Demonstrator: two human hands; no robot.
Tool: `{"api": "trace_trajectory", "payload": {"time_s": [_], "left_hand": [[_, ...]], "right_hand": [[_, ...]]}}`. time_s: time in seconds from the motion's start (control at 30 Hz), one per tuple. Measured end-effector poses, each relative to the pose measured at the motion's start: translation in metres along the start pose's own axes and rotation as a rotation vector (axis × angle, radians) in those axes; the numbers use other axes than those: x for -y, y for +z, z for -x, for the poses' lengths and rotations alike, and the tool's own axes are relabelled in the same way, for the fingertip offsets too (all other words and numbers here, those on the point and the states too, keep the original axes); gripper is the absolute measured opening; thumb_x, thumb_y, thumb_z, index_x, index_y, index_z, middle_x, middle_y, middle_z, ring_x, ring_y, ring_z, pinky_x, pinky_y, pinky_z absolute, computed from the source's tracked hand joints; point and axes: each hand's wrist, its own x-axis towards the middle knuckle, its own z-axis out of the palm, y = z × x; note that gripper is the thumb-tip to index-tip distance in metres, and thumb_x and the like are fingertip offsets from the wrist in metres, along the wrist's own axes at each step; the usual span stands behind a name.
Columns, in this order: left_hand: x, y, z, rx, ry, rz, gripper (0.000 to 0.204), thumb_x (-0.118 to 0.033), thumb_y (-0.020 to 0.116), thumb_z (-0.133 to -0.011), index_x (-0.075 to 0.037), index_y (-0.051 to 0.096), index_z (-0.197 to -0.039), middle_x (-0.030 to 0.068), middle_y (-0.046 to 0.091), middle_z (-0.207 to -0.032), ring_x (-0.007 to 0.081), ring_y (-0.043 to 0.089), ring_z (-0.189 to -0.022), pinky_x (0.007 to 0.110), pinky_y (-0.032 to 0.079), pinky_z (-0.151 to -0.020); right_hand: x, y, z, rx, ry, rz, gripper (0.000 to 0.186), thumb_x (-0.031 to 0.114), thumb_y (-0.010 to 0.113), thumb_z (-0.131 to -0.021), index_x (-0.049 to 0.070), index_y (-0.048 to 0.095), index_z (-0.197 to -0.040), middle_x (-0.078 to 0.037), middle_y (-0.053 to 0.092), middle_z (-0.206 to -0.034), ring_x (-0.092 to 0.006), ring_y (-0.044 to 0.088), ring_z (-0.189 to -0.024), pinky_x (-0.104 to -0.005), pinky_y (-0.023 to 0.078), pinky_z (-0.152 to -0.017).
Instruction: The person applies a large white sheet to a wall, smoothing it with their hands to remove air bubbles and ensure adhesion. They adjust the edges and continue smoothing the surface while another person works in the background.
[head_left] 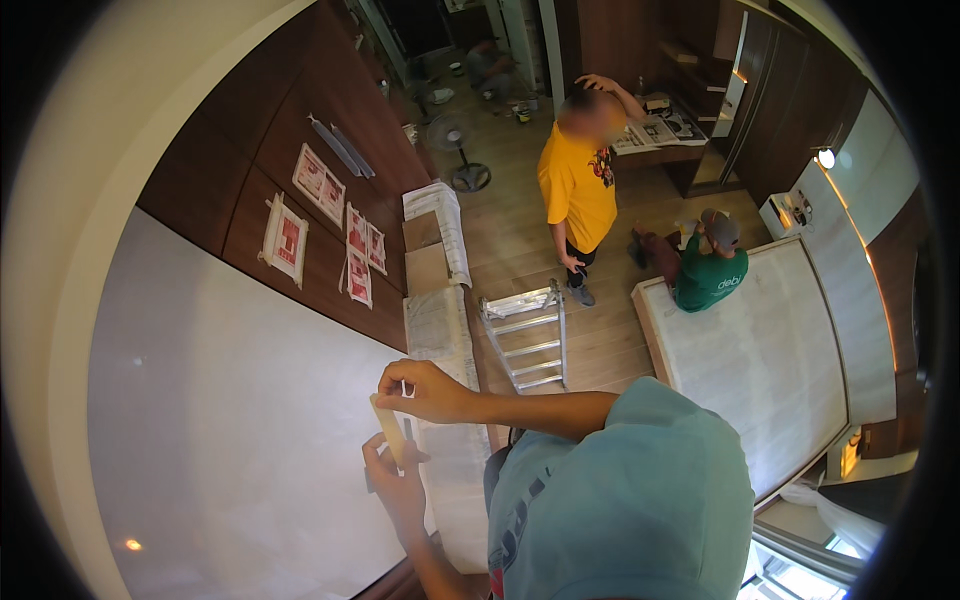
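Strip (387, 425), pale yellow and narrow, sits between my two hands, left of the stepladder (532, 349) and nearer than it. Left hand (400, 497) is half curled with the strip's lower end between thumb and fingers, can't tell how tight. Right hand (435, 392) is pinched down on the upper end, thumb against fingers.

Big white panel (250, 400) is well left of the stepladder, with a covered ledge (440, 325) between the two. Pale platform (755, 355) is over to the stepladder's right. Dark wood cabinet (235, 170) with red-and-white sheets (318, 183) on it is further off, to the stepladder's left. Person in green (715, 275) is low down beyond it on the right, person in yellow (580, 185) stands just past it, hand on head, and there's a fan (450, 132) farther back, left of the stepladder.
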Motion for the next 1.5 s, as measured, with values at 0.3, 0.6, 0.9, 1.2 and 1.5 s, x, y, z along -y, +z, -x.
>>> {"api": "trace_trajectory", "payload": {"time_s": [0.3, 0.6, 0.9, 1.2, 1.5], "left_hand": [[-0.028, -0.055, -0.006, -0.074, 0.022, -0.387, 0.018, -0.020, 0.065, -0.102, -0.002, 0.067, -0.101, 0.0080, 0.071, -0.075, 0.0156, 0.067, -0.070, 0.032, 0.050, -0.066], [-0.042, -0.159, 0.014, -0.176, -0.071, -0.536, 0.031, -0.017, 0.071, -0.098, -0.001, 0.068, -0.125, 0.0098, 0.073, -0.085, 0.0154, 0.068, -0.072, 0.031, 0.054, -0.067], [-0.094, -0.250, -0.013, -0.218, -0.191, -0.826, 0.055, -0.010, 0.059, -0.102, -0.005, 0.046, -0.155, 0.0107, 0.064, -0.074, 0.0209, 0.063, -0.069, 0.034, 0.052, -0.070], [-0.137, -0.354, -0.100, -0.246, -0.229, -1.402, 0.051, -0.010, 0.052, -0.106, -0.004, 0.044, -0.155, 0.0189, 0.061, -0.144, 0.0390, 0.065, -0.101, 0.045, 0.050, -0.096], [-0.191, -0.411, -0.170, -0.412, -0.240, -1.388, 0.047, -0.020, 0.045, -0.112, -0.015, 0.042, -0.159, 0.0132, 0.067, -0.105, 0.0213, 0.058, -0.082, 0.037, 0.052, -0.084]], "right_hand": [[-0.032, 0.034, -0.047, -0.047, -0.039, -0.253, 0.011, 0.018, 0.076, -0.095, 0.008, 0.071, -0.094, -0.001, 0.070, -0.092, -0.0091, 0.061, -0.084, -0.0273, 0.045, -0.069], [-0.028, 0.024, -0.257, -0.221, -0.263, -0.231, 0.023, 0.026, 0.074, -0.098, 0.004, 0.070, -0.090, 0.004, 0.061, -0.078, -0.0043, 0.053, -0.075, -0.0220, 0.042, -0.068], [-0.043, 0.115, -0.513, -0.570, -0.143, -0.342, 0.024, 0.027, 0.079, -0.090, 0.003, 0.074, -0.092, -0.005, 0.070, -0.085, -0.0130, 0.064, -0.080, -0.0309, 0.051, -0.073], [-0.053, 0.205, -0.672, -0.543, -0.191, -0.259, 0.027, 0.032, 0.079, -0.088, 0.006, 0.073, -0.091, -0.013, 0.074, -0.091, -0.0322, 0.071, -0.088, -0.0418, 0.054, -0.080], [-0.011, 0.308, -0.781, -0.851, -0.266, -0.394, 0.022, 0.027, 0.072, -0.092, 0.005, 0.071, -0.094, -0.013, 0.073, -0.092, -0.0333, 0.069, -0.089, -0.0460, 0.053, -0.084]]}}
